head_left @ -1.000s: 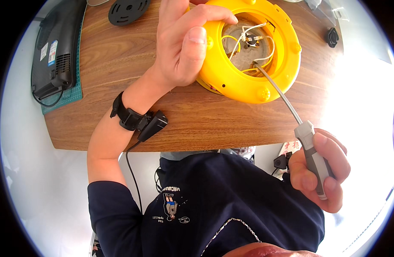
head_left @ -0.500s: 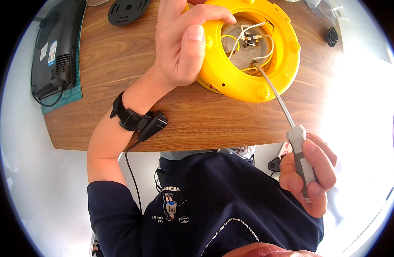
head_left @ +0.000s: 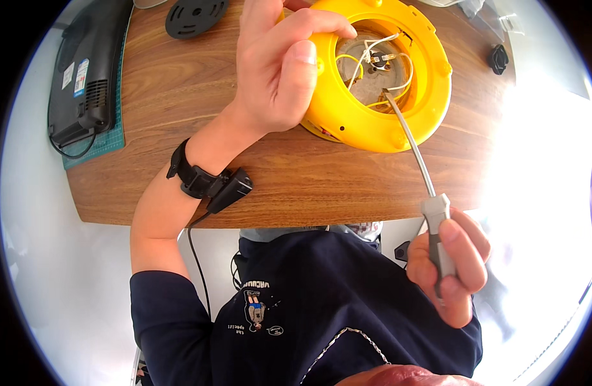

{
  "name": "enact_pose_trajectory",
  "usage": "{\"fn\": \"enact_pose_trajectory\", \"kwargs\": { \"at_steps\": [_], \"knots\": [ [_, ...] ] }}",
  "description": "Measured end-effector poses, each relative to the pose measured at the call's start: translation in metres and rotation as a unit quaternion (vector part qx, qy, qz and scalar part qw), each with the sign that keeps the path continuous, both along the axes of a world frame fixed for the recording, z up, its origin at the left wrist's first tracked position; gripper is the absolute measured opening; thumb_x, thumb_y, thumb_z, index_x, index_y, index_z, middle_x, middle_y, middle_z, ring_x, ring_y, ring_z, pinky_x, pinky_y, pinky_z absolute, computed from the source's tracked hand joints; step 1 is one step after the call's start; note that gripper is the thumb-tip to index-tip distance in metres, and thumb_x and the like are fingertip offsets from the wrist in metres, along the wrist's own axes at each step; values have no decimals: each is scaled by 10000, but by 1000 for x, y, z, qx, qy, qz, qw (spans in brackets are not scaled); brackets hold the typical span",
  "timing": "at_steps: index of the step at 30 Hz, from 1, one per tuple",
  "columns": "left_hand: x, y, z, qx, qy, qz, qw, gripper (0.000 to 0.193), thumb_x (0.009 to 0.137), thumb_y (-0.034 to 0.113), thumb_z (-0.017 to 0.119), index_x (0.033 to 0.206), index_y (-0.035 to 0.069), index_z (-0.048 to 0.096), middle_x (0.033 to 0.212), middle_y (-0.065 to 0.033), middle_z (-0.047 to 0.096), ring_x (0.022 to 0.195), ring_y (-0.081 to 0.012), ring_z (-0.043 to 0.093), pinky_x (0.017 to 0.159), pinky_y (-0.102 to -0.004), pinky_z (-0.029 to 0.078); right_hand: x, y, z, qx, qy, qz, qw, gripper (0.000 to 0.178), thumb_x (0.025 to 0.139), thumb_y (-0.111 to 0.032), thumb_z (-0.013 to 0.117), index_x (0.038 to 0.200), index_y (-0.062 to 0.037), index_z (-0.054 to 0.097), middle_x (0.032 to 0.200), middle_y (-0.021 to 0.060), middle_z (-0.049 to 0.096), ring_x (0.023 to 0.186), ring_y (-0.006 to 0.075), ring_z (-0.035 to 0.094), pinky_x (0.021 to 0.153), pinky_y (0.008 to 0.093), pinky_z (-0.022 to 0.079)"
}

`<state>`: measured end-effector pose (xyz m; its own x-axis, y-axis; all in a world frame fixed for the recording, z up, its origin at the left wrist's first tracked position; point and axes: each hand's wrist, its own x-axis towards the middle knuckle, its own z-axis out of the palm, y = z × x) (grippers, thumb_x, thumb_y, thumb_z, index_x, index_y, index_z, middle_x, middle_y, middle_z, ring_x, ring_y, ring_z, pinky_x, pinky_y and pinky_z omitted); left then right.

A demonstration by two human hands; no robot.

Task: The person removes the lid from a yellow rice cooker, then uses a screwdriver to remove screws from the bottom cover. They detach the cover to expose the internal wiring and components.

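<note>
A round yellow plastic appliance housing (head_left: 366,134) sits tilted on the table, its open side showing. Inside it are a dull metal plate (head_left: 368,83), white and yellow wires (head_left: 409,76) and a small black fitting (head_left: 378,60). My left hand (head_left: 276,74) grips the housing's left rim; one finger reaches over the edge of the opening, and the other fingers are partly hidden. My right hand (head_left: 456,270) is closed round the grey handle of a screwdriver (head_left: 417,149). The screwdriver's tip is inside the opening at its lower right, by a brownish fastening point near the wires.
On the left a black appliance (head_left: 83,77) with a cord lies on a green cutting mat (head_left: 112,138). A black slotted disc (head_left: 196,16) lies at the far edge, and a black knob (head_left: 498,59) at the right. A corded black device (head_left: 230,191) is strapped to my left wrist.
My right hand and the screwdriver handle have shifted left and slightly down, while the tip stays at about the same spot. The housing and my left hand have moved slightly right.
</note>
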<state>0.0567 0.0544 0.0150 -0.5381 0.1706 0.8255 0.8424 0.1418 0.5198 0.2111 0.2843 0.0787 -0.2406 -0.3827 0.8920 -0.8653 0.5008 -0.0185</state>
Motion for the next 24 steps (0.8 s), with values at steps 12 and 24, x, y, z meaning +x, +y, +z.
{"fn": "enact_pose_trajectory", "kwargs": {
  "at_steps": [12,24],
  "knots": [
    [-11,-2,-10,1,58,5,998,535,1040,372,383,998,-41,720,1263,-237,571,990,-249,582,877,-372,489,-15,22,49,-6,-163,-47,986,287,1101,-266,433,1308,-68,419,950,323,680,590,265,671,516,314,578],
    [1,-5,-3,-11,0,21,1000,556,1044,393,368,1003,-35,719,1264,-233,569,1002,-251,584,884,-372,485,-5,24,102,40,-255,2,966,236,1087,-222,437,1289,-102,449,1001,281,709,610,238,655,551,281,539]
  ]
}}
